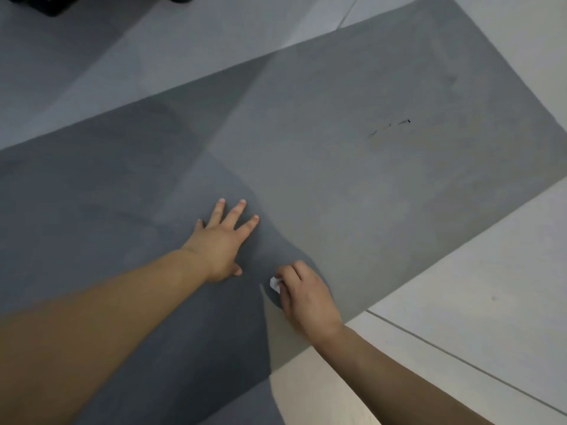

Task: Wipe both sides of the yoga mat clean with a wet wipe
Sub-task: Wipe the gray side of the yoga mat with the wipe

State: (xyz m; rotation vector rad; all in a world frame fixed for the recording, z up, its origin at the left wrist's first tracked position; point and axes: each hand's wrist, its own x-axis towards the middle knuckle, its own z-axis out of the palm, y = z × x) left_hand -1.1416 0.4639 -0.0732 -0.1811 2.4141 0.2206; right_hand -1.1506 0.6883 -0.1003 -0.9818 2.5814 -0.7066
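A grey yoga mat point(352, 179) lies flat on the floor and runs from the lower left to the upper right. My left hand point(221, 243) presses flat on it with fingers spread. Just to the right, my right hand point(303, 292) grips a crumpled white wet wipe point(274, 283) against the mat near its near edge. Only a small part of the wipe shows past my fingers. A few dark marks point(389, 127) sit on the mat farther away, toward the right.
Pale floor tiles point(478, 302) with a dark grout line lie to the right of the mat. A dark object point(52, 4) stands at the top left corner, on the floor beyond the mat.
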